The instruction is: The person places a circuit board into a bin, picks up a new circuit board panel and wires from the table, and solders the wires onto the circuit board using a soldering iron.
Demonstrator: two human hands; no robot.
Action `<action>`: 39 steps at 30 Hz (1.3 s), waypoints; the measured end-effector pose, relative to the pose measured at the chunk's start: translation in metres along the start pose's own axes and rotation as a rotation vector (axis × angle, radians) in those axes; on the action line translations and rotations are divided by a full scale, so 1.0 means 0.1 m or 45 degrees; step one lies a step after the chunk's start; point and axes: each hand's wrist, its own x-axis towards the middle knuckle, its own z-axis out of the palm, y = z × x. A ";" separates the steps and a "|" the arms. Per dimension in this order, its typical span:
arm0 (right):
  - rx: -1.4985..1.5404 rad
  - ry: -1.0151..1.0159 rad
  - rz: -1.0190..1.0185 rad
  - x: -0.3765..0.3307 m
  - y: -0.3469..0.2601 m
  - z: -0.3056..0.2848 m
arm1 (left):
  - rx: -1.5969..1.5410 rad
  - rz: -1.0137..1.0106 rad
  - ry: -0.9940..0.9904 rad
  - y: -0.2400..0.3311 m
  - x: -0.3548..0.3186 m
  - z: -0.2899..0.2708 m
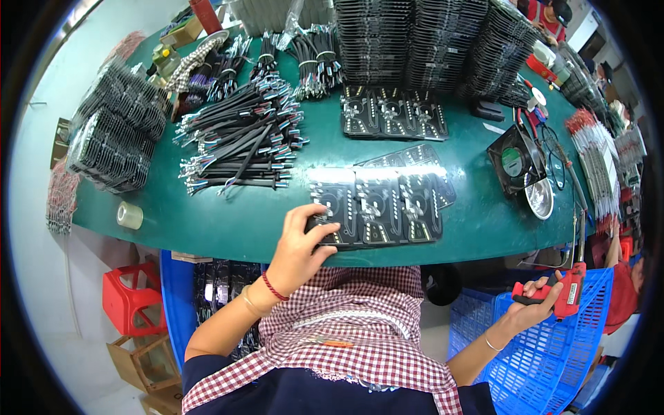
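Left grip (302,238) — spread on boards (377,207) near table edge (401,256) | right grip (541,297) — clasping red tool (571,290)

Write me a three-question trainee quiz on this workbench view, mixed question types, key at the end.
1. The right hand holds:
A) a clear tape roll
B) a red-and-black pistol-shaped tool
C) a bundle of black cables

2. True or false: on the green table, a black square fan stands to the right of the black rectangular panel that the left hand touches.

3. Fill in: below the table's left end stands a red plastic ____.

Key: 1. B; 2. True; 3. stool
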 end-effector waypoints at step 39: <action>0.544 -1.071 1.064 -0.18 0.85 1.02 | 0.356 0.133 -0.468 0.00 0.30 -0.13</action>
